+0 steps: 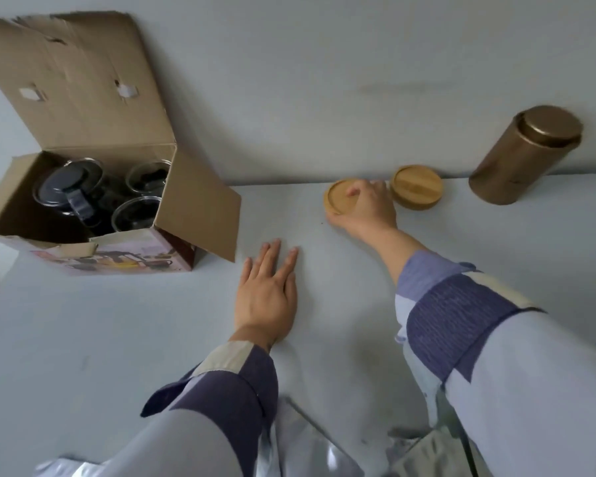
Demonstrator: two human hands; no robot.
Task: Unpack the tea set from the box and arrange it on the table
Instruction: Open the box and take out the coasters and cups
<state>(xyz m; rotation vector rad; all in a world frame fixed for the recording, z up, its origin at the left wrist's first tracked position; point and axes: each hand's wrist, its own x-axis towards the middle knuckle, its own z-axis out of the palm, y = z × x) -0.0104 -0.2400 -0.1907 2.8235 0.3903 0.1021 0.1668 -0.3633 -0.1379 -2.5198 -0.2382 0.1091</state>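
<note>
Left coaster (339,197) was gripped by right hand (369,208) at desk (117,339) rear, just beside second coaster (417,187). Left hand (267,294) was laid flat, fingers straight. Glassware was seen inside open box (93,187).

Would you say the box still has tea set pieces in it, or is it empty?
Not empty. The box is open, flaps up, and a dark-lidded glass teapot and two glass cups show inside.
</note>
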